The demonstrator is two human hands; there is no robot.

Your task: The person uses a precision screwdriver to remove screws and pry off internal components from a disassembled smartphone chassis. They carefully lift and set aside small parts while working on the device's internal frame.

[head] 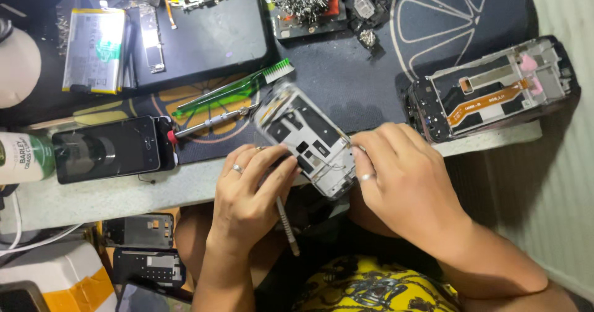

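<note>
Two hands hold an opened phone frame at the front edge of the bench.

The left hand [250, 185] grips the phone frame [307, 140] from its lower left side, with a thin tool [288, 226] under the fingers. The right hand [402, 182] pinches the frame's right edge. A second opened frame [495, 89] lies near the bench's right edge.

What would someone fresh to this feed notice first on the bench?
Dead centre, the left hand and right hand grip a stripped phone frame over the table edge. A second phone frame with an orange ribbon cable lies at right. A black phone lies at left, with a green toothbrush above it.
</note>
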